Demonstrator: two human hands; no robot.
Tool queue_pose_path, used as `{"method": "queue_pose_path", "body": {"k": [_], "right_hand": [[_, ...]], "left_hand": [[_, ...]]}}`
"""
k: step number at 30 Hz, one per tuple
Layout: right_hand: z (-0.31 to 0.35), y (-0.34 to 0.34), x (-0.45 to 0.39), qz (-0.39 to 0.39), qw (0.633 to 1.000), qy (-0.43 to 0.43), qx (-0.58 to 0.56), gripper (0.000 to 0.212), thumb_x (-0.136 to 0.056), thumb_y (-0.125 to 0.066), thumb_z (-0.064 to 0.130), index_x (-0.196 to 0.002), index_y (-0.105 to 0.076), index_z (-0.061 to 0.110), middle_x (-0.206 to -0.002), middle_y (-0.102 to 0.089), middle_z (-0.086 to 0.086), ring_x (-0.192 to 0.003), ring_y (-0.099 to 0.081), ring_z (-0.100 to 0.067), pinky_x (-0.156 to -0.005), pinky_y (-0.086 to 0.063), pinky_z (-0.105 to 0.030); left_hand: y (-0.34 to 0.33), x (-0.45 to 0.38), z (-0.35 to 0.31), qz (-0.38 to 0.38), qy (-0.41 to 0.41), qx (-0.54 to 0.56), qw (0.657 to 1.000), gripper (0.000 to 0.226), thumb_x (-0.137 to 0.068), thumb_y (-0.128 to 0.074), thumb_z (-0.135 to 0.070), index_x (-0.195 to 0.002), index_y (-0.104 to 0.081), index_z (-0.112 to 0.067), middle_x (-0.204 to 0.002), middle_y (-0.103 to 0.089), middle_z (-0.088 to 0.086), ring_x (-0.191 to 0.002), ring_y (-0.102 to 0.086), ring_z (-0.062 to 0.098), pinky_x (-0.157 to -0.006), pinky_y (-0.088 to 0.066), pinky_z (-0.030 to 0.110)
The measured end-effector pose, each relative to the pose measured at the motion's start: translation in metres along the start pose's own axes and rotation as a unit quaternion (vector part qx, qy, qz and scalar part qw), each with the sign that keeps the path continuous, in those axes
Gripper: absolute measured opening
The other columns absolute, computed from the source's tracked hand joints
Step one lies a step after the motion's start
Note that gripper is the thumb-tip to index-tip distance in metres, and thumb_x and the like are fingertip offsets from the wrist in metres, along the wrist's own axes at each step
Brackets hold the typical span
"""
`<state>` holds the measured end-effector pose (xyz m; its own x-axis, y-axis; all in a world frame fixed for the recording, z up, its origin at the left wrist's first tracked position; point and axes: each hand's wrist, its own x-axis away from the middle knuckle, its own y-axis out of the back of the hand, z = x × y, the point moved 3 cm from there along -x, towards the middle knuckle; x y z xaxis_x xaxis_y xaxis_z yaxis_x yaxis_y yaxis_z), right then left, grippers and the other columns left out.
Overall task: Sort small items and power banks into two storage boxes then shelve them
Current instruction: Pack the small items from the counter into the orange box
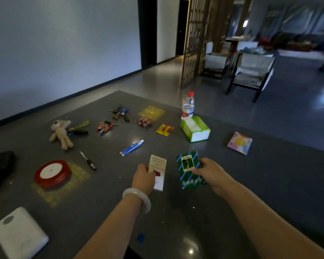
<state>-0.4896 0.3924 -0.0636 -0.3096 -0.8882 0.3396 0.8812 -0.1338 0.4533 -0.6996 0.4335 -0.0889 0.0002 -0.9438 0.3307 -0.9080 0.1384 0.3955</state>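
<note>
Both forearms reach forward over the grey counter (pixel 251 184). The right hand (pixel 211 170) grips a green striped box (pixel 190 170) by its right edge, tilted just above the counter; its label print is too small to read. The left hand (pixel 143 177), a pale bangle (pixel 138 200) on its wrist, curls round a white box (pixel 158 170), text illegible.

Bare table (pixel 269 184) lies right of the green box (pixel 190 170); the tissue box (pixel 195 128) and bottle (pixel 188 105) stand beyond.
</note>
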Motion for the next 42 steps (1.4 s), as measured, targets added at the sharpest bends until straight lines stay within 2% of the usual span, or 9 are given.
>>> {"method": "queue_pose_path", "body": {"k": [2,8,12,18,24,27,31,34,42], "right_hand": [[-0.002,0.032,0.014,-0.019,1.0,0.007,-0.021,0.024,-0.089,-0.065,0.011,-0.112,-0.059,0.007,-0.108,-0.067,-0.012,-0.099,-0.064,-0.026,-0.093,-0.05,-0.046],[-0.037,0.14,0.086,-0.066,0.993,0.042,-0.088,0.018,-0.089,-0.064,0.012,-0.106,-0.06,0.016,-0.106,-0.07,-0.005,-0.097,-0.067,-0.02,-0.093,-0.051,-0.045],[-0.094,0.23,0.148,-0.115,0.987,0.043,-0.102,0.011,-0.088,-0.065,0.016,-0.097,-0.059,0.018,-0.095,-0.072,-0.003,-0.089,-0.07,-0.017,-0.09,-0.053,-0.043],[-0.189,0.326,0.216,-0.189,0.972,0.002,-0.143,0.007,-0.088,-0.066,0.014,-0.095,-0.064,0.016,-0.091,-0.074,-0.006,-0.089,-0.071,-0.022,-0.091,-0.053,-0.048],[-0.246,0.347,0.245,-0.221,0.962,-0.014,-0.161,0.013,-0.086,-0.067,0.008,-0.087,-0.066,0.021,-0.079,-0.075,0.001,-0.078,-0.073,-0.016,-0.081,-0.057,-0.041],[-0.261,0.346,0.244,-0.235,0.959,-0.024,-0.154,0.019,-0.086,-0.068,0.008,-0.095,-0.064,0.024,-0.084,-0.075,-0.001,-0.081,-0.072,-0.015,-0.081,-0.058,-0.04],[-0.271,0.344,0.234,-0.249,0.961,-0.044,-0.109,0.037,-0.084,-0.071,0.011,-0.119,-0.061,0.017,-0.1,-0.071,-0.002,-0.088,-0.069,-0.015,-0.076,-0.057,-0.03],[-0.273,0.342,0.223,-0.253,0.964,-0.059,-0.051,0.032,-0.083,-0.073,0.016,-0.114,-0.063,0.017,-0.1,-0.071,0.001,-0.081,-0.066,-0.007,-0.059,-0.048,-0.016],[-0.283,0.335,0.212,-0.28,0.957,-0.068,-0.027,0.03,-0.082,-0.074,0.019,-0.108,-0.061,0.023,-0.097,-0.068,0.007,-0.072,-0.061,0.002,-0.05,-0.044,-0.011]], "left_hand": [[-0.021,0.02,-0.022,0.013,-0.027,0.018,0.999,0.014,-0.096,-0.051,-0.006,-0.107,-0.046,-0.012,-0.115,-0.061,0.01,-0.097,-0.06,0.022,-0.079,-0.049,0.035],[-0.112,0.099,-0.076,0.094,-0.094,0.028,0.991,0.027,-0.093,-0.058,-0.012,-0.12,-0.055,-0.008,-0.114,-0.066,0.01,-0.106,-0.063,0.025,-0.091,-0.052,0.042],[-0.195,0.176,-0.102,0.146,-0.111,0.057,0.981,0.017,-0.092,-0.06,-0.016,-0.108,-0.053,-0.02,-0.111,-0.065,0.004,-0.106,-0.062,0.023,-0.095,-0.049,0.047],[-0.285,0.26,-0.111,0.181,-0.141,0.039,0.973,0.018,-0.091,-0.061,-0.024,-0.107,-0.055,-0.027,-0.1,-0.066,-0.007,-0.09,-0.063,0.006,-0.066,-0.044,0.022],[-0.313,0.288,-0.101,0.182,-0.115,0.018,0.976,0.017,-0.092,-0.061,-0.024,-0.108,-0.057,-0.021,-0.098,-0.069,-0.003,-0.086,-0.067,0.008,-0.062,-0.049,0.022],[-0.325,0.294,-0.102,0.2,-0.113,0.008,0.973,0.019,-0.091,-0.063,-0.025,-0.108,-0.058,-0.021,-0.099,-0.069,-0.001,-0.088,-0.068,0.012,-0.066,-0.051,0.026],[-0.345,0.299,-0.108,0.218,-0.135,-0.016,0.966,0.021,-0.091,-0.063,-0.021,-0.111,-0.057,-0.017,-0.105,-0.067,-0.002,-0.088,-0.064,0.007,-0.059,-0.044,0.017],[-0.352,0.297,-0.11,0.225,-0.136,-0.026,0.964,0.022,-0.092,-0.061,-0.021,-0.113,-0.055,-0.017,-0.108,-0.065,-0.002,-0.088,-0.062,0.006,-0.06,-0.043,0.017],[-0.353,0.29,-0.105,0.247,-0.145,-0.009,0.958,0.023,-0.092,-0.062,-0.019,-0.114,-0.055,-0.017,-0.108,-0.066,-0.001,-0.095,-0.064,0.012,-0.076,-0.053,0.027]]}}
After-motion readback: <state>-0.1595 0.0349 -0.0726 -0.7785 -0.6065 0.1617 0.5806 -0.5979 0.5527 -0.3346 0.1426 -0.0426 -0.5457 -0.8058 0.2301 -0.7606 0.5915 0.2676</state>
